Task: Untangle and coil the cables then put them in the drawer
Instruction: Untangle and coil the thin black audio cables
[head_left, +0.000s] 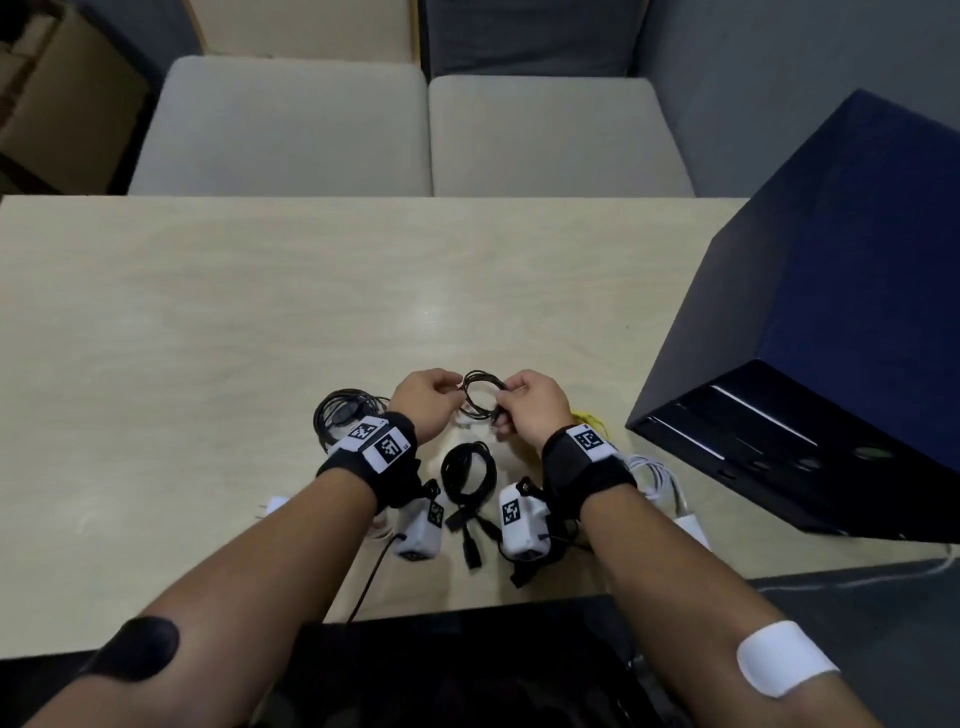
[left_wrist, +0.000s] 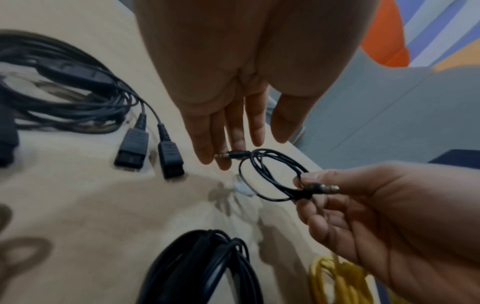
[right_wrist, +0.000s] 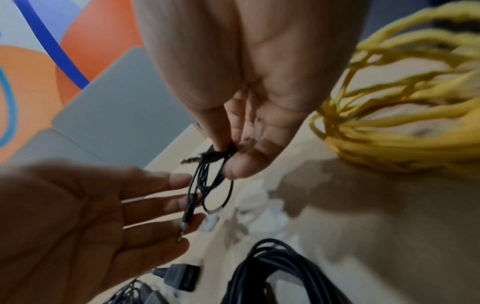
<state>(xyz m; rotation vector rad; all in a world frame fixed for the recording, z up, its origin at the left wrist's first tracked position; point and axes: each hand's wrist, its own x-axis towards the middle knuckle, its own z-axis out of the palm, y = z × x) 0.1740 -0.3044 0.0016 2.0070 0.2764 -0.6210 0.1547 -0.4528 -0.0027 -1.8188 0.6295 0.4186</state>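
Above the near middle of the table, a thin black audio cable (head_left: 482, 373) is wound into a small coil (left_wrist: 272, 198). My right hand (head_left: 506, 402) pinches the coil's strands together beside one jack plug (left_wrist: 324, 188) between thumb and forefinger (right_wrist: 226, 156). My left hand (head_left: 452, 389) is on the coil's other side with straight fingers (left_wrist: 228, 144). The second jack plug (right_wrist: 187, 216) lies against those fingertips, ungripped. A dark blue drawer unit (head_left: 831, 338) stands at the table's right, its front (head_left: 753, 426) facing me.
On the table (head_left: 208, 338) lie a coiled black cable (head_left: 467, 467) between my wrists, a black bundle (head_left: 343, 410) with two plugs (left_wrist: 148, 152) at the left, a yellow cable (head_left: 587, 418) and a white cable (head_left: 660, 478) at the right. Grey seats stand beyond the far edge.
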